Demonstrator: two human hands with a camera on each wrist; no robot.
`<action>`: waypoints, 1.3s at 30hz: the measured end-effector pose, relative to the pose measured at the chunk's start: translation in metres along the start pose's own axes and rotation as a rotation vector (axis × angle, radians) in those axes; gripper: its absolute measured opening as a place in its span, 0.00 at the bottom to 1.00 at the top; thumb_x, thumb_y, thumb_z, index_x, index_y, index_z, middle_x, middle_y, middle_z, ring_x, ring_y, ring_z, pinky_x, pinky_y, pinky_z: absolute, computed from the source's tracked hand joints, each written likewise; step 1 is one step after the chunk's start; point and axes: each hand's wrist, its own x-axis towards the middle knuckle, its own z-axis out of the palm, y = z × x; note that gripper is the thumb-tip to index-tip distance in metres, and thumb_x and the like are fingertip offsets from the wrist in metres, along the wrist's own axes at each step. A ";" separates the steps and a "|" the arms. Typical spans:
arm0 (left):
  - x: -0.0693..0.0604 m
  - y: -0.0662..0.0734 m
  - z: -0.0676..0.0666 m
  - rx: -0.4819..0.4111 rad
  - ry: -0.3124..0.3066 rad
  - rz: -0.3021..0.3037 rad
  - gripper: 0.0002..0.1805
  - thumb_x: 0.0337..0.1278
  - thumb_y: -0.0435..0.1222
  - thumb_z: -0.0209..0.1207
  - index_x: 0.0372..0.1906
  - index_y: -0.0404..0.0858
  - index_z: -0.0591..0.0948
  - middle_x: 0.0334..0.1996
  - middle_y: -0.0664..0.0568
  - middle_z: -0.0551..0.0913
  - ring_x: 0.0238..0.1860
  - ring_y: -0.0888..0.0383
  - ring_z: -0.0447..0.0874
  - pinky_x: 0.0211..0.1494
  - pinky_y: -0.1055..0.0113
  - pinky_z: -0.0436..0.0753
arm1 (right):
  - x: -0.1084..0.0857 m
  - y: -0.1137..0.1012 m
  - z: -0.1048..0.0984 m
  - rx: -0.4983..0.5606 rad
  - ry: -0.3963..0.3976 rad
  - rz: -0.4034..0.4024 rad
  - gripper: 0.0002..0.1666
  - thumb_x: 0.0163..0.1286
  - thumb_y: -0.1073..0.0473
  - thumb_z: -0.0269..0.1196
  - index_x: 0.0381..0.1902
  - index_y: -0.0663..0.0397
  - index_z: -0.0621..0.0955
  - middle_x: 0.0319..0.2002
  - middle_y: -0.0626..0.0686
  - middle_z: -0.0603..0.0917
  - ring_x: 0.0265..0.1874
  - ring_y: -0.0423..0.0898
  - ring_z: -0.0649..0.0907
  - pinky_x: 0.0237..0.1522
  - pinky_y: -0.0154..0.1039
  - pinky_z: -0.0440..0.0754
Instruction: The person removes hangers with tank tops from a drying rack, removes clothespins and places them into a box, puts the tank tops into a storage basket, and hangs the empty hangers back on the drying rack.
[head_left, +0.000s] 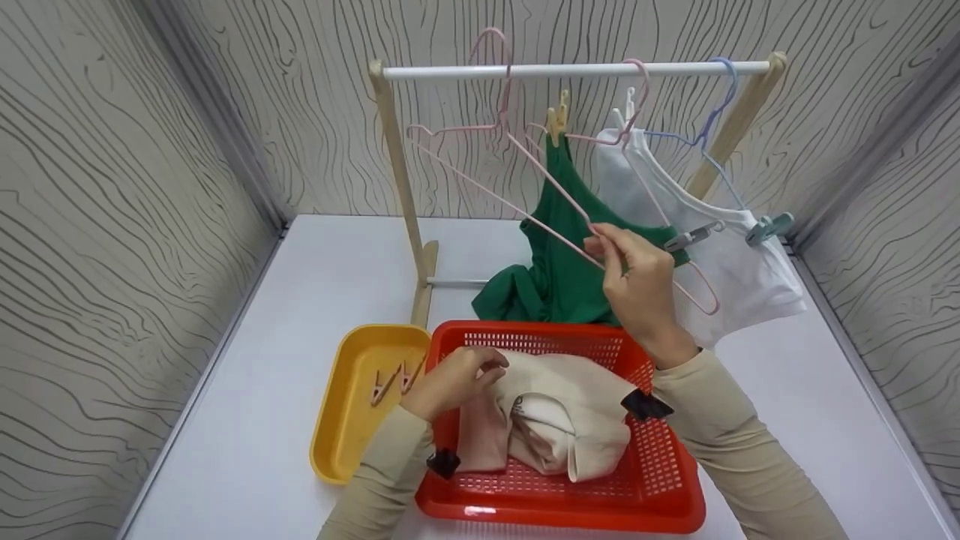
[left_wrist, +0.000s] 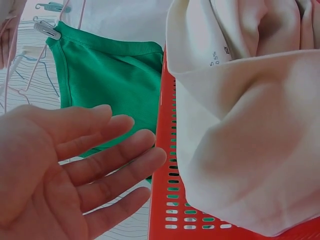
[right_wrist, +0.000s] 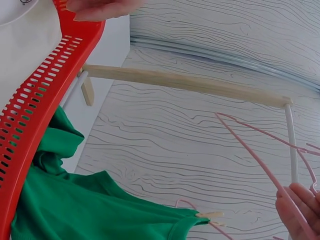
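Note:
My right hand (head_left: 637, 281) pinches the lower right part of a pink clothes hanger (head_left: 551, 181). The hanger's hook stands at the white rail; whether it rests over it I cannot tell. In the right wrist view, fingers (right_wrist: 295, 202) lie against the hanger's wire. My left hand (head_left: 454, 382) hovers at the left side of the red basket (head_left: 555, 517), beside a beige garment (head_left: 574, 371). The left wrist view shows that palm (left_wrist: 30, 170) with its fingers loosely extended, apart from the garment and holding nothing. The beige garment lies bunched in the basket, its neckline upward.
Behind the basket, a green top (head_left: 577, 225) hangs by clothespins on another pink hanger. A white garment (head_left: 750, 277) hangs from a blue hanger (head_left: 705, 135) at right. A wooden-legged rack (head_left: 409, 180) carries the rail. Pink clothespins (head_left: 377, 395) lie in a yellow tray (head_left: 324, 442) at left.

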 end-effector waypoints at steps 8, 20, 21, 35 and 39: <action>0.000 0.001 0.000 0.013 -0.003 0.004 0.14 0.65 0.37 0.57 0.52 0.36 0.82 0.48 0.45 0.87 0.49 0.51 0.86 0.57 0.59 0.84 | 0.006 -0.004 0.014 0.002 -0.016 0.028 0.11 0.68 0.70 0.57 0.45 0.70 0.82 0.36 0.64 0.88 0.37 0.55 0.89 0.44 0.43 0.86; -0.002 0.000 0.003 0.015 0.004 0.019 0.15 0.63 0.36 0.58 0.52 0.36 0.82 0.47 0.45 0.87 0.47 0.52 0.87 0.55 0.61 0.86 | 0.008 -0.013 0.039 -0.002 -0.059 0.070 0.11 0.70 0.69 0.55 0.44 0.71 0.82 0.36 0.65 0.87 0.37 0.55 0.89 0.44 0.47 0.87; -0.002 0.000 0.003 0.012 0.001 0.016 0.15 0.63 0.36 0.58 0.52 0.36 0.82 0.47 0.45 0.87 0.47 0.52 0.86 0.55 0.61 0.86 | 0.007 -0.014 0.041 -0.003 -0.066 0.077 0.11 0.70 0.69 0.55 0.44 0.71 0.82 0.36 0.64 0.87 0.37 0.55 0.89 0.45 0.47 0.86; -0.004 0.001 0.003 -0.001 -0.025 -0.040 0.15 0.64 0.37 0.58 0.53 0.39 0.82 0.48 0.47 0.87 0.47 0.54 0.85 0.57 0.61 0.84 | -0.006 -0.016 0.062 0.013 -0.172 0.140 0.14 0.72 0.66 0.53 0.50 0.70 0.80 0.40 0.63 0.86 0.39 0.54 0.87 0.51 0.47 0.85; -0.003 0.000 0.004 -0.014 -0.034 -0.047 0.15 0.64 0.37 0.58 0.53 0.39 0.82 0.48 0.47 0.86 0.47 0.53 0.85 0.58 0.60 0.84 | -0.008 -0.016 0.063 0.016 -0.202 0.150 0.15 0.72 0.66 0.54 0.52 0.69 0.79 0.40 0.63 0.86 0.40 0.54 0.87 0.52 0.48 0.85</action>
